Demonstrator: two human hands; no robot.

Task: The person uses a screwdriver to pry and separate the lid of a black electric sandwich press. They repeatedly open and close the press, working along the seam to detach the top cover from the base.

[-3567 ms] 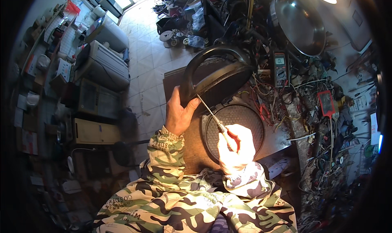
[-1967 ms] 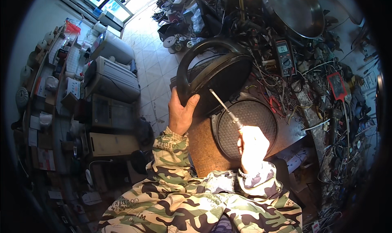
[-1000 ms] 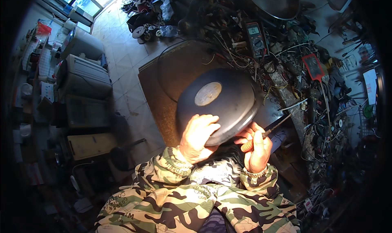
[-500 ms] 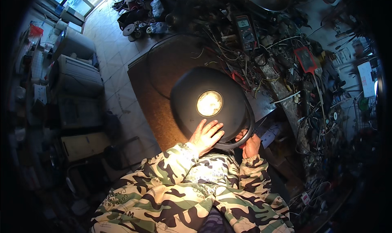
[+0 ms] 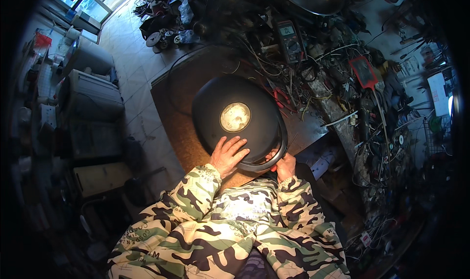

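Observation:
A large black, dome-shaped appliance body (image 5: 215,100), its exact kind unclear, stands tilted on the near part of a brown board (image 5: 171,103). At its middle sits a round, pale, stained disc (image 5: 235,117). Along the lower right side curves a thick black band (image 5: 281,144), like a handle or rim. My left hand (image 5: 227,155) lies on the near face below the disc, fingers stretched out flat. My right hand (image 5: 285,167) is closed at the band's lower right, fingers partly hidden behind it. A small reddish bit shows by those fingers; what they hold cannot be made out.
A multimeter (image 5: 291,41) lies at the far right among tangled wires and tools. Red-handled pliers (image 5: 279,97) rest just beyond the black body. Further right is a red-framed paddle (image 5: 363,72). Boxy appliances (image 5: 95,93) line the left wall beside the tiled floor.
The black body and both hands have shifted to the left in view, and the body has turned slightly. Bright glare on the disc has faded. Both hands keep their places on it.

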